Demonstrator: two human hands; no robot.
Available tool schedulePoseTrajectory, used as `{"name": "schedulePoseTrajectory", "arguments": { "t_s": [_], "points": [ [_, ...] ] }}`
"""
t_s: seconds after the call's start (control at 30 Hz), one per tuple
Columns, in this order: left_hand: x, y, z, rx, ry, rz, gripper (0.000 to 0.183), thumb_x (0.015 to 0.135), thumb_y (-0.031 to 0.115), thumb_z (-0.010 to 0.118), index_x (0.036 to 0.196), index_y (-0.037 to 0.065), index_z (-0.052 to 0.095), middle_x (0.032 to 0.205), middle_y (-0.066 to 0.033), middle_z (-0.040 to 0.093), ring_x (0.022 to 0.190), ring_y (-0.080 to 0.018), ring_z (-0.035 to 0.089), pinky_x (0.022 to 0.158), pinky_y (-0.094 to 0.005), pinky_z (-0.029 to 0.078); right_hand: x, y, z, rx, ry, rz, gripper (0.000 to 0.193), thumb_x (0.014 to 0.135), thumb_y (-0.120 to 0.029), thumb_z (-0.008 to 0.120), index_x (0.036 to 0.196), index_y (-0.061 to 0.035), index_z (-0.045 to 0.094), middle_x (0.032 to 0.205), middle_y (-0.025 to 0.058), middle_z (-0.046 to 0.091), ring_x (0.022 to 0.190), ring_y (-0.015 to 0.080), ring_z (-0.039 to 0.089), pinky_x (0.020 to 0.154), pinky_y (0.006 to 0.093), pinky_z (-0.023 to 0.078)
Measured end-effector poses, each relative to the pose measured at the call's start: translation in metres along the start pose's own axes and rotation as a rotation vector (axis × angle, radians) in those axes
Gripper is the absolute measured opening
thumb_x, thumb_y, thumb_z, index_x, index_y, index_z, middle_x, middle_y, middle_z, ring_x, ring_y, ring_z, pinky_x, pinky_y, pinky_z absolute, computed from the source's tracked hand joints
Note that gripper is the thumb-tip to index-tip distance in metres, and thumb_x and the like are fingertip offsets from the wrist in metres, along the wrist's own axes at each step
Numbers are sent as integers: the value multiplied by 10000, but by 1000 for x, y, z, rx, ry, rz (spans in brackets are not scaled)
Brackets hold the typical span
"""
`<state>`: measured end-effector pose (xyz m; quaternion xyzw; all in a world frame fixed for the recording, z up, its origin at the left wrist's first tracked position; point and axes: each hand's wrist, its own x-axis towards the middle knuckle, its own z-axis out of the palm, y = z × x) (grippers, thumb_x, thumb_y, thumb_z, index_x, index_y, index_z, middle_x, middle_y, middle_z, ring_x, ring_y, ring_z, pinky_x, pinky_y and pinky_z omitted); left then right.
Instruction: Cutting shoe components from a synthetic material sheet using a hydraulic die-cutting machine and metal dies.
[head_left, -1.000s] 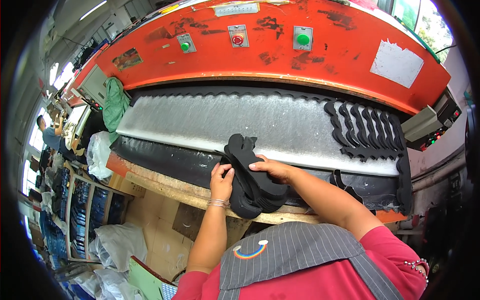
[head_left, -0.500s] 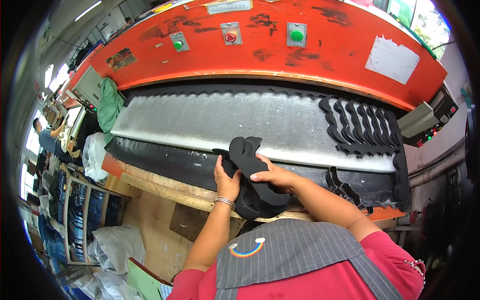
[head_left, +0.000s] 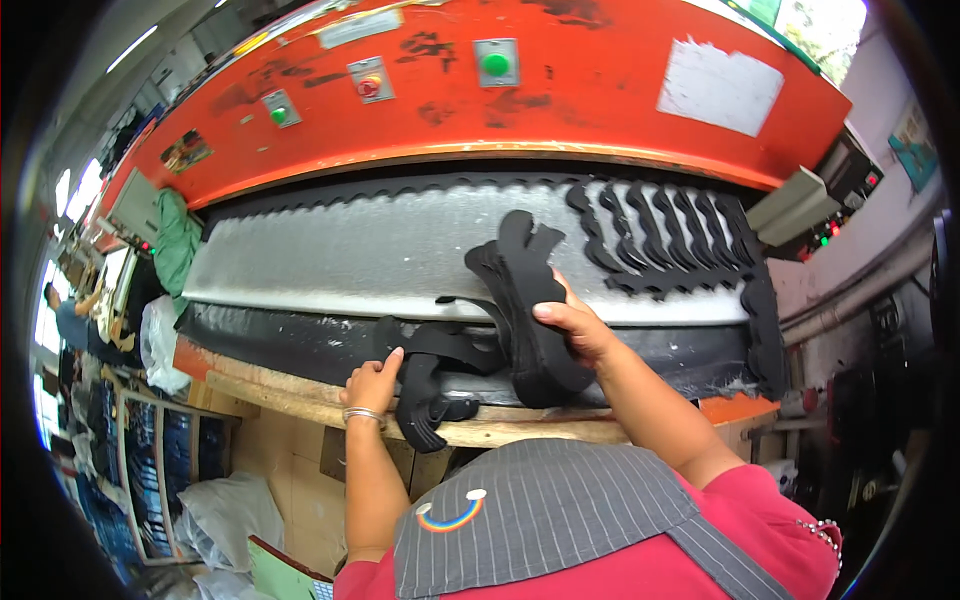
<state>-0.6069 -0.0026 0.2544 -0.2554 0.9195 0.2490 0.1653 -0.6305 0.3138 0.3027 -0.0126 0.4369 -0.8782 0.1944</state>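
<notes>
My right hand point(head_left: 578, 325) grips a thick stack of black, wavy-edged foam pieces point(head_left: 525, 300), thumb on the near face and fingers behind. The stack stands tilted up over the machine bed's front edge. A second, looser bunch of curved black pieces point(head_left: 425, 385) lies left of it, partly over the wooden front edge. Beside this bunch is my left hand point(head_left: 372, 388), its thumb touching the bunch's left side; nothing shows between its thumb and fingers. A thin black strip pokes out between the two bunches.
Rows of wavy black pieces point(head_left: 660, 230) lie on the right of the grey metal bed point(head_left: 370, 235). Behind rises an orange machine beam point(head_left: 430, 110) with push buttons. A green cloth point(head_left: 175, 240) hangs at the left end. A person point(head_left: 72, 318) works at far left.
My hands have moved apart, and the black bundle is now in two bunches. The right one rose with the stack; the left moved down and left. The view has shifted right.
</notes>
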Motion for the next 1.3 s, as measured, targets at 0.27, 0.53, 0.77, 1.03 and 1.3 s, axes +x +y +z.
{"name": "schedulePoseTrajectory", "arguments": {
  "t_s": [0.27,0.53,0.77,1.03,1.3],
  "points": [
    [7,-18,38,-269,78,21,1029,618,548,771,1304,-108,374,1258,-309,494,1178,-388,499,1004,-393,385,-13,-27,7,-396,-242,-95,1080,662,-227,828,1465,-21,135,1352,178,425,1244,260,435,1051,357,330],
    [-17,35,40,-465,194,135,786,646,172,788,1223,-94,325,1150,-298,532,1074,-356,562,918,-356,449,47,50,4,-868,-478,33,1165,609,-427,830,1447,38,169,1417,277,324,1345,345,312,1099,374,253],
    [-10,28,60,-569,259,105,810,624,123,781,1248,-72,302,1145,-281,531,1036,-333,576,893,-341,464,70,64,0,-1092,-338,309,1218,530,-539,821,1409,65,234,1348,296,412,1263,357,426,1041,385,356],
    [-59,48,71,-1213,265,283,817,698,20,759,1308,24,215,1161,-204,521,1007,-245,566,869,-343,485,32,33,6,-806,-355,273,1096,607,-349,843,1425,9,207,1310,229,443,1206,318,462,1011,378,364],
    [-94,66,66,-1265,587,421,870,723,76,772,1362,-71,200,1309,-196,409,1197,-251,431,1027,-341,346,-12,-19,-3,362,-531,264,592,782,-269,664,1256,42,496,1137,203,618,991,311,643,887,427,526]
  ]
}}
